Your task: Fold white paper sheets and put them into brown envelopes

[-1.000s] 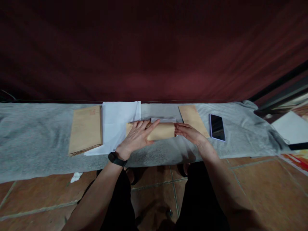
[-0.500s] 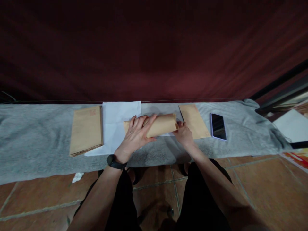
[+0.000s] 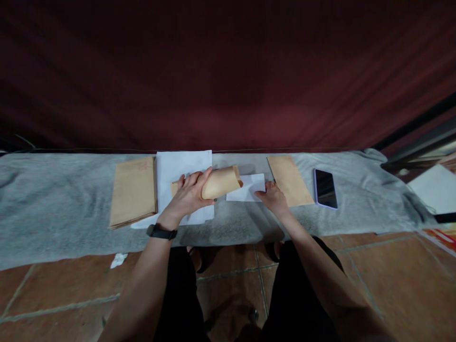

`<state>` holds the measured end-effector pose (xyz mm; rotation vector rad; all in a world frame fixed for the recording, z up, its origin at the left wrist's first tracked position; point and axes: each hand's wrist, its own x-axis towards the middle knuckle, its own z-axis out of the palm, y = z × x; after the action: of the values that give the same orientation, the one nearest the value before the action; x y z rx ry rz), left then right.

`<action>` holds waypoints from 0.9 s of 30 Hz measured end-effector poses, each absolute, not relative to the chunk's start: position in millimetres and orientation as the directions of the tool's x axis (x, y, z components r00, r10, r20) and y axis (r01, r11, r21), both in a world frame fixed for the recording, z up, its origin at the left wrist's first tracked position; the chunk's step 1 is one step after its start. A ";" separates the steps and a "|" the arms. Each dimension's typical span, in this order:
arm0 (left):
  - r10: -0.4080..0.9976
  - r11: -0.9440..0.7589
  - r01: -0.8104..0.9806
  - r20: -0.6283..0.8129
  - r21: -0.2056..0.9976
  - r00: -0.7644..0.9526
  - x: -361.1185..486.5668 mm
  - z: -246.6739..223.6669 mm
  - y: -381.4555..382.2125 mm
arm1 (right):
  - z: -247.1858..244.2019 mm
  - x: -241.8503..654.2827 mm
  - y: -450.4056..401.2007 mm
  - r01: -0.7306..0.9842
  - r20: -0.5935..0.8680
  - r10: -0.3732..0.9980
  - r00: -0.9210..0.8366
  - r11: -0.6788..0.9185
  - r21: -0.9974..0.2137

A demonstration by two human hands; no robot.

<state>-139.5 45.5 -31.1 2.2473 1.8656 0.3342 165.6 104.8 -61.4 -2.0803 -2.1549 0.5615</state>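
My left hand (image 3: 192,193) grips a brown paper envelope (image 3: 221,182), which bulges into a curved shape with its open end facing right. Beneath that hand lie white paper sheets (image 3: 185,162). Right of the bulging envelope, a small folded white paper (image 3: 245,188) rests on the grey cloth. My right hand (image 3: 274,197) pinches the right edge of this white paper between thumb and fingers. Just beyond my right hand lies a flat brown envelope (image 3: 290,178).
A stack of brown envelopes (image 3: 133,192) lies at the left on the grey cloth (image 3: 64,204). A phone with a purple edge (image 3: 325,188) is at the right. Dark red fabric (image 3: 228,76) hangs behind. A white crumpled scrap (image 3: 118,260) sits on the tiled floor.
My left hand has moved left with the bulging envelope, away from my right hand. The folded white paper, mostly covered before, now shows. My right hand has let go of the envelope's open end.
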 end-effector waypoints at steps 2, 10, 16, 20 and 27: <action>0.983 -0.180 0.927 0.018 0.328 0.184 -140.5 -33.2 46.8 | -61.5 167.5 106.6 0.935 -0.162 0.983 -0.083 0.021 -0.354; 0.986 -0.146 0.928 -0.031 0.343 0.167 -145.6 -39.3 51.1 | -60.5 182.6 112.2 0.902 -0.074 0.997 -0.003 -0.030 -0.430; 0.986 -0.129 0.932 -0.059 0.340 0.158 -143.1 -36.3 52.6 | -62.5 168.6 102.8 0.944 -0.166 0.986 -0.006 -0.049 -0.325; 0.983 -0.133 0.934 -0.073 0.331 0.166 -141.7 -35.9 52.4 | -61.2 163.6 103.1 0.937 -0.191 0.982 0.006 -0.072 -0.343; 0.982 -0.147 0.929 -0.063 0.338 0.179 -142.7 -37.5 52.2 | -66.6 173.8 112.1 0.862 -0.120 0.991 -0.052 -0.016 -0.507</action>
<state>-142.7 52.2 -37.5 2.1593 1.8224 0.2479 173.8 112.1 -66.6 -1.9472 -1.9859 0.6697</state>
